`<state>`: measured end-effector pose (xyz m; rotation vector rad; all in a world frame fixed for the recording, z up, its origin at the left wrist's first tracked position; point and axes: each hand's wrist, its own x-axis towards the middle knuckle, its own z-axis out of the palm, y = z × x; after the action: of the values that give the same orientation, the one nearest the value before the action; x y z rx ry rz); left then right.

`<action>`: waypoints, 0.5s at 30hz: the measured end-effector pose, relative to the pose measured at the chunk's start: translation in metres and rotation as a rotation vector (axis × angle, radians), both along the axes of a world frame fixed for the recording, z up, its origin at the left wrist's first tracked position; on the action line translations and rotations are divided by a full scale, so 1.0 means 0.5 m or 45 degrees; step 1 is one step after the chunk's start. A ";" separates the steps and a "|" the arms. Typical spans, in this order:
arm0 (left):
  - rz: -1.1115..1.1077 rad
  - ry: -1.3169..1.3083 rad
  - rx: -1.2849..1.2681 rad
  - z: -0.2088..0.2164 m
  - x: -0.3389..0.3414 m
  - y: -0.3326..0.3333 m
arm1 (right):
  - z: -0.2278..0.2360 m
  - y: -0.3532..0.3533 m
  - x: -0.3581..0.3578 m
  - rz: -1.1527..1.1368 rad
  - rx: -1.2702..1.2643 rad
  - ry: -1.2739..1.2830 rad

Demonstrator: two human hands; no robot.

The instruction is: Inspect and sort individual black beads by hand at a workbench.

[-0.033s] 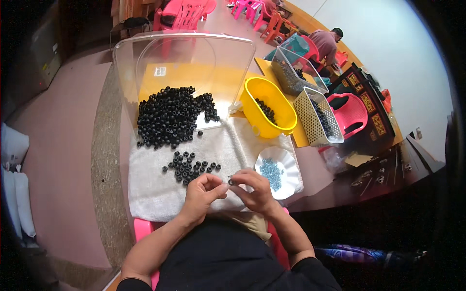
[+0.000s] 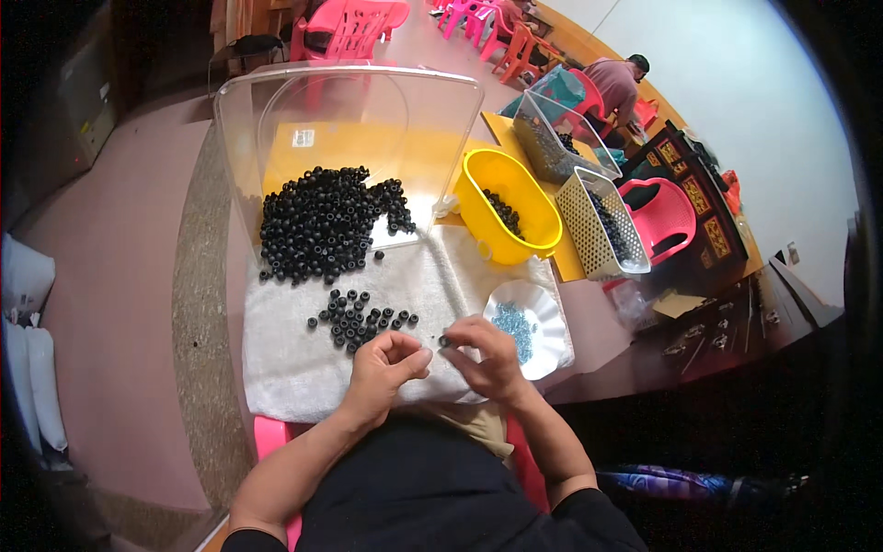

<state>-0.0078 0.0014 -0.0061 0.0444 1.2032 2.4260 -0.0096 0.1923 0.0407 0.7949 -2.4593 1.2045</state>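
Note:
My right hand (image 2: 487, 361) pinches one small black bead (image 2: 444, 341) between thumb and fingertips. Just to its left is my left hand (image 2: 389, 370), its thumb and forefinger pressed together; anything in that pinch is too small to make out. The two hands are slightly apart over the towel's front part. Beyond my left hand, a loose group of black beads (image 2: 348, 322) lies on the white towel (image 2: 285, 359). Beside my right hand stands a white scalloped dish (image 2: 552, 342) with tiny light-blue pieces (image 2: 515, 329) in it.
A large clear bin (image 2: 432, 101), tipped toward me, spills a heap of black beads (image 2: 322, 221) onto the towel. To its right stand a yellow tub (image 2: 497, 244), a white perforated basket (image 2: 589, 235) and a clear box (image 2: 543, 161), all holding dark pieces. Another person (image 2: 616, 83) sits farther back.
My right hand has moved slightly right with the bead, widening the gap between my hands. My left hand stays in place.

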 end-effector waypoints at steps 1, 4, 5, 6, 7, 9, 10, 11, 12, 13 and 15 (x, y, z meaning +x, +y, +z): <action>0.014 -0.051 0.001 0.002 0.000 -0.001 | 0.012 0.009 -0.007 -0.096 -0.034 0.006; 0.005 -0.041 -0.004 -0.006 0.005 -0.002 | 0.037 0.066 -0.055 -0.387 0.078 0.173; 0.002 -0.044 -0.022 -0.006 0.008 -0.003 | 0.065 0.075 -0.077 -0.503 0.178 0.304; 0.002 -0.065 -0.011 -0.003 0.011 0.001 | 0.078 0.091 -0.103 -0.524 0.084 0.410; -0.002 -0.053 -0.010 -0.001 0.012 0.003 | 0.085 0.113 -0.122 -0.599 0.042 0.412; -0.020 -0.058 -0.049 0.000 0.012 0.005 | 0.097 0.152 -0.177 -0.669 0.036 0.548; -0.034 -0.063 -0.052 0.004 0.011 0.007 | 0.110 0.175 -0.195 -0.734 0.172 0.475; -0.026 -0.060 -0.055 0.003 0.011 0.005 | 0.117 0.183 -0.210 -0.783 0.303 0.394; -0.015 -0.076 -0.041 0.001 0.012 0.007 | 0.113 0.189 -0.216 -0.777 0.299 0.396; -0.006 -0.093 -0.026 0.001 0.011 0.009 | 0.106 0.194 -0.223 -0.794 0.349 0.376; 0.003 -0.102 -0.028 0.004 0.012 0.006 | 0.104 0.164 -0.229 -0.788 0.394 0.342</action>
<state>-0.0019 0.0042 -0.0041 -0.0604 1.1945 2.3929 -0.1243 0.2744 0.0925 0.1981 -2.4124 0.4721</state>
